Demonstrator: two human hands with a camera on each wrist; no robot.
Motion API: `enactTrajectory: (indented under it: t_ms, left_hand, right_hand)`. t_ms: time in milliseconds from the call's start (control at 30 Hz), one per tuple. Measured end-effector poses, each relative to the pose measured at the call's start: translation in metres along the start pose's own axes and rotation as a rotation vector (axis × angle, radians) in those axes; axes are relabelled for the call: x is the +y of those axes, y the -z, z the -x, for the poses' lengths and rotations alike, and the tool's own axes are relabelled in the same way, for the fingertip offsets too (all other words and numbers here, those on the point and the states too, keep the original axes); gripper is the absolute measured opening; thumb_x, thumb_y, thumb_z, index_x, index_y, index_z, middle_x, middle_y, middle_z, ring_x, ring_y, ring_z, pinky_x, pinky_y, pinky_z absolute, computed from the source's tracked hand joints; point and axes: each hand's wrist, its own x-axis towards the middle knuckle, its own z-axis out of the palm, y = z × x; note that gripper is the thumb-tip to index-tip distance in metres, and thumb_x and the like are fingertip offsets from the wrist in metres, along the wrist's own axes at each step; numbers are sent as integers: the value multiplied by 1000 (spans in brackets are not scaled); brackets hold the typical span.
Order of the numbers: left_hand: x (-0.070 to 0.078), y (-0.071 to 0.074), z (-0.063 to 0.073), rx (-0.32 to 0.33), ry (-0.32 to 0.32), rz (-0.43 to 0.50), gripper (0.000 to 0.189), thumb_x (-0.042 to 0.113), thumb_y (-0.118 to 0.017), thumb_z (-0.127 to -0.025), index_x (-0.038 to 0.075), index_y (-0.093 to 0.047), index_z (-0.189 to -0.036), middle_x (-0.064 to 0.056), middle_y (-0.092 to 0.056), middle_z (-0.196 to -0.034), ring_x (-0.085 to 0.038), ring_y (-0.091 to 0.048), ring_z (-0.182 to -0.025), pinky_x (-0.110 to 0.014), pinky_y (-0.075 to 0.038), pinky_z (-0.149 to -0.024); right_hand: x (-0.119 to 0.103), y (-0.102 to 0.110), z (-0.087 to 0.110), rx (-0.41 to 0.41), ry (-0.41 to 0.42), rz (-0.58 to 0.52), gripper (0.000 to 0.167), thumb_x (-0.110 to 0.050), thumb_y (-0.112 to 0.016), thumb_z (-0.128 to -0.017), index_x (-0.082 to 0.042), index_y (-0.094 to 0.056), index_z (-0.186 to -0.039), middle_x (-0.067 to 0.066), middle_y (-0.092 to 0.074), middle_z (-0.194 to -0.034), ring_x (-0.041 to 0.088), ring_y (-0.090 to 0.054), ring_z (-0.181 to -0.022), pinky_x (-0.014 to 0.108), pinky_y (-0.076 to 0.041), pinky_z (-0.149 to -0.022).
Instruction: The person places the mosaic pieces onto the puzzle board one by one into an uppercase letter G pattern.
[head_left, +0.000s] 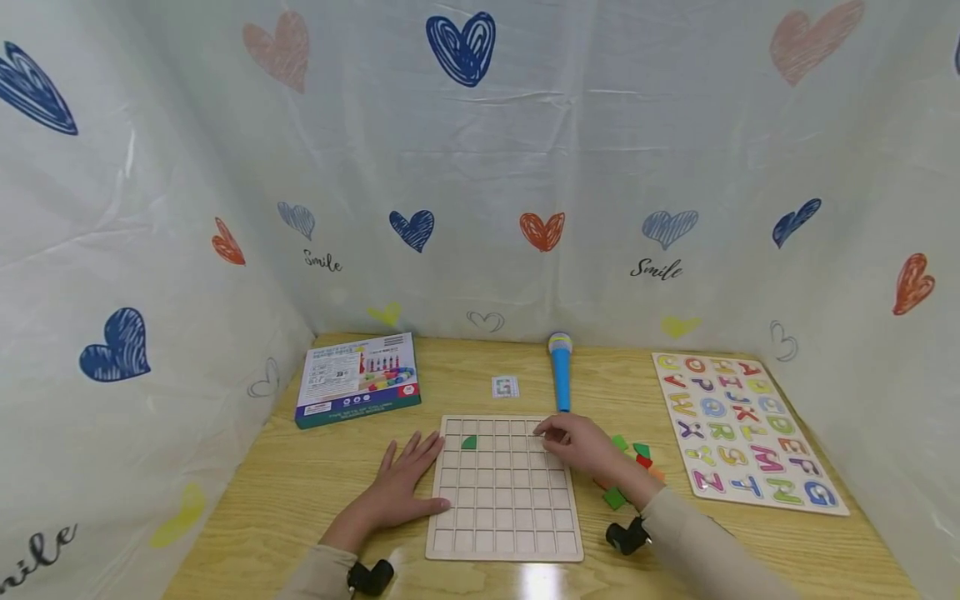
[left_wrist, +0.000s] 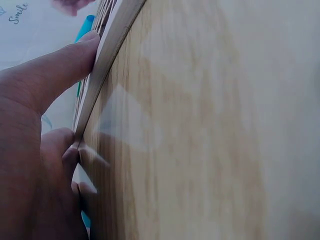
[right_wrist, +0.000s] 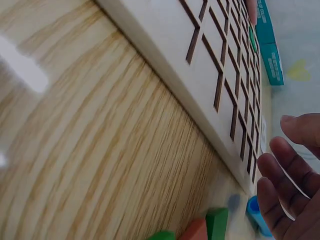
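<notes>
A white sheet (head_left: pixel 480 142) printed with hearts hangs behind and beside a wooden table (head_left: pixel 277 508). The grid board (head_left: pixel 504 542) lies flat in the middle, between the person's hands. The left hand (head_left: pixel 405 485) is spread at its left side, thumb touching the edge. The right hand (head_left: pixel 576 444) is over the upper right corner, fingers loosely bent, thumb apart from them, with nothing visible between; whether it touches the board cannot be told.

The one piece on the grid, a green quarter-circle (head_left: pixel 469 443), lies leftward across from the right hand, nearer the left. Loose blocks (head_left: pixel 615 498) lie right of the board around the right forearm: three green and at least one red and one orange show, some partly covered. There is one mic (head_left: pixel 561 379), its long axis running away from the person, one box (head_left: pixel 358 379), one card (head_left: pixel 506 387) and one letter board (head_left: pixel 750 433).
</notes>
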Motion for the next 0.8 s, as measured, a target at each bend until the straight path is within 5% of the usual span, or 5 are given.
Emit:
enactTrajectory:
  t_ms: [467,800]
  left_hand:
    - [1,0,0,-4,13,-7,96,60,-67,-90,13,-26,-163,-7,-20,-169,-38,-7,-156,-65,6,-119]
    - [-2,-3,-2,-2,11,-16,96,61,-66,-90,14,-25,-163,-6,-20,-169,-37,-7,-156,-64,7,-119]
  right_hand:
    - [34,29,48,30,-90,28,19,-11,-69,-97,-10,-74,-116,-7,-67,-98,6,-58,-84,27,-53,-73]
    - [40,28,52,-3,-104,80,16,-5,-72,-92,-11,-75,-107,-4,-64,-99,6,-53,-79,26,-49,-68]
